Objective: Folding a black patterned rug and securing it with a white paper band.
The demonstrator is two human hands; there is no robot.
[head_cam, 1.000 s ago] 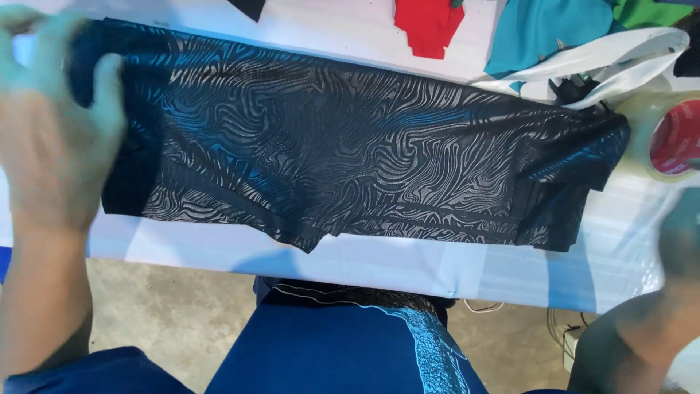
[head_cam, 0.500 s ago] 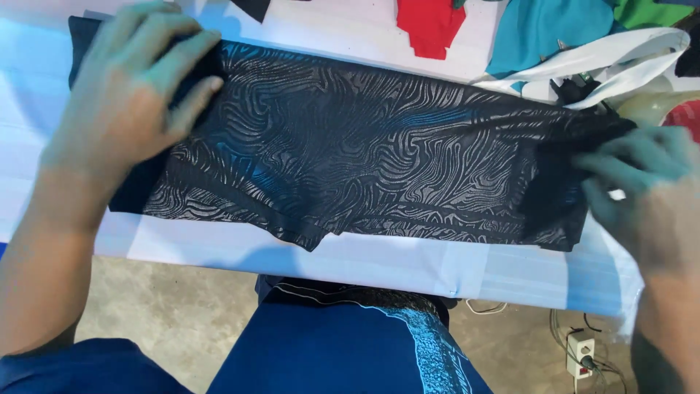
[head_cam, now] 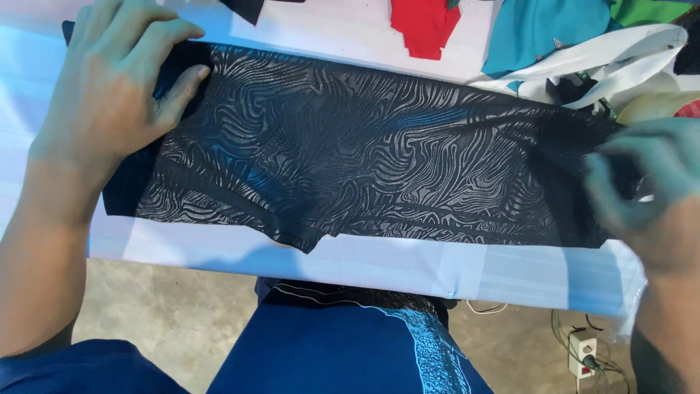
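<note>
Flat and spread, your left hand (head_cam: pixel 109 95) pins the black swirl-patterned stretch garment (head_cam: pixel 364 160) on the white padded board (head_cam: pixel 408 266); your blurred right hand (head_cam: pixel 649 190) seems to pinch its far edge. Pull evenly with both so wrinkles leave

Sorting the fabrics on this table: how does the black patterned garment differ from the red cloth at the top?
The black patterned garment is dark with a wavy swirl print; the red cloth is plain and bright. The black garment lies spread wide across the white table under both hands; the red cloth is untouched, partly cut off by the picture's top edge. Both lie on the same table.
</note>
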